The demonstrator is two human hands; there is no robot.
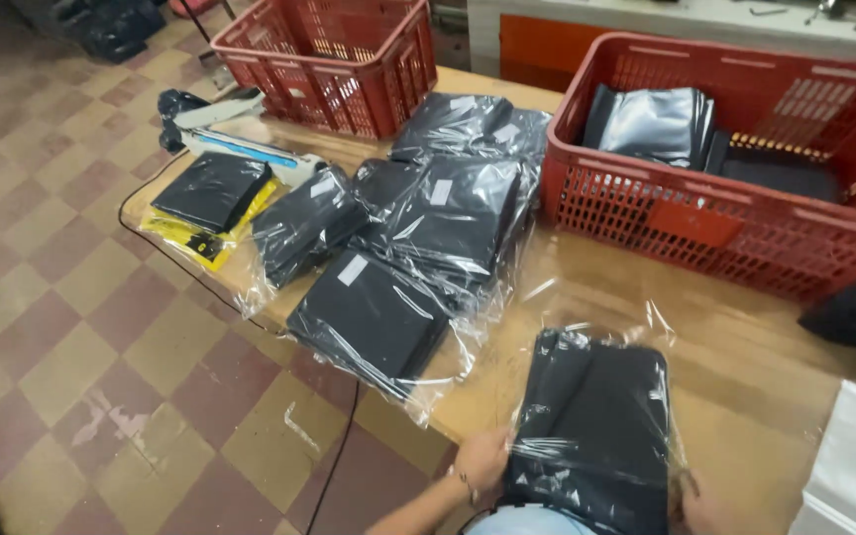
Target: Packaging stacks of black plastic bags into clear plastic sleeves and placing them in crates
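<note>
From the head camera, the left hand (pixel 481 462) grips the left edge of a dark folded garment in a clear plastic bag (pixel 594 431), which lies at the near edge of the tabletop (pixel 745 367). The right hand (pixel 697 503) holds its right edge (fingers mostly hidden). More bagged garments (pixel 418 228) lie beyond, beside a red crate (pixel 715 223).

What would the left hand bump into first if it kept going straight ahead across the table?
Probably the nearest flat bagged dark garment, ahead of the left hand, which holds the bagged garment; depth is hard to judge.
</note>
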